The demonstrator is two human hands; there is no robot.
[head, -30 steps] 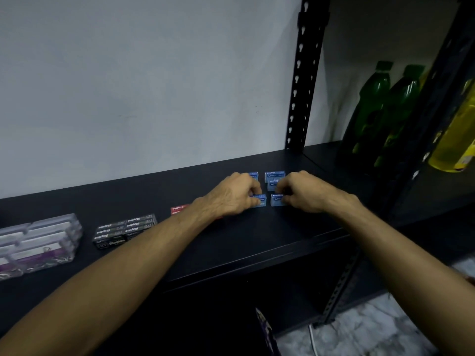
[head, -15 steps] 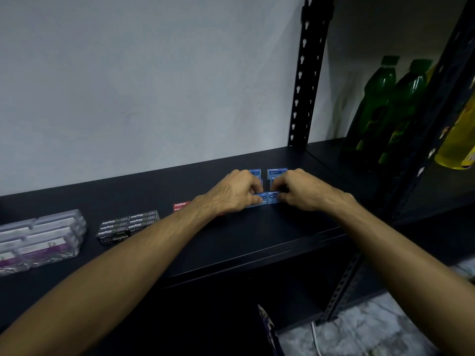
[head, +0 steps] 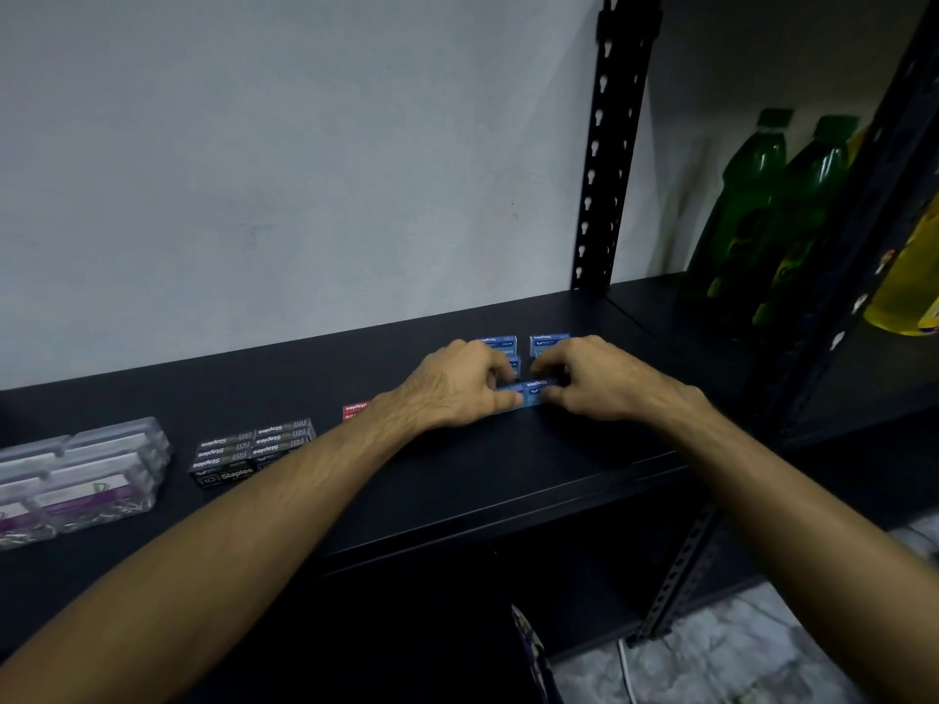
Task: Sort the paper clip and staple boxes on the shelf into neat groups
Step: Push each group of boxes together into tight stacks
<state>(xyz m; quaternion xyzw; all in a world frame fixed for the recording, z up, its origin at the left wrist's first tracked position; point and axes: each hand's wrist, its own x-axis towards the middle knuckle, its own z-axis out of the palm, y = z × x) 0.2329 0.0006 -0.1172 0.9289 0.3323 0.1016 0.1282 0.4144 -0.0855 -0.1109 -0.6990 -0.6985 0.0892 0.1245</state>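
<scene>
Several small blue staple boxes lie on the black shelf, right of the middle. My left hand and my right hand each pinch a front blue box; the two boxes sit pressed side by side. More blue boxes stand just behind, partly hidden by my fingers. A red staple box peeks out behind my left wrist. A block of black staple boxes sits further left. Clear paper clip boxes are stacked at the far left.
A black perforated upright rises behind the blue boxes against the pale wall. Green bottles and a yellow bottle stand on the neighbouring shelf to the right. Below are a lower shelf and a marble floor.
The two front blue boxes, apart a second ago, now touch each other. My hands have closed in toward one another; the view has shifted slightly.
</scene>
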